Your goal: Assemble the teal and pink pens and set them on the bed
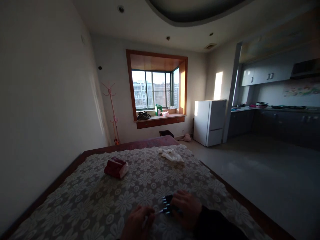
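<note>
A: What are the 2 hands doing?

B: Both sit at the near edge of the bed, on the floral lace cover (140, 180). The right hand (186, 208) lies curled over a small dark striped cloth item (167, 204), pressing it flat to the cover. The left hand (137, 221) is closed in a pinch at that item's near end, where a thin pale bit shows between the fingers. It is dim there, so I cannot tell whether that bit is a band, a tag or a fold.

A: So the striped piece is where, exactly?

B: Low in the view, between the 2 hands, mostly under the right palm, lying on the cover and close to the bed's near edge.

A: Anything else on the bed?

B: A folded red-and-white cloth (116, 167) to the left, well apart from the hands, and a crumpled white cloth (172, 155) near the far end. Beyond the bed are a white fridge (209, 122) and a bay window (155, 90).

A: What could go wrong?

B: My guess: the pinch is thin and the light is poor, so the left fingers could slip off. The lace cover looks loose, so a hard pull might drag it into ridges. So near the edge, the item could also slide off the bed.
</note>
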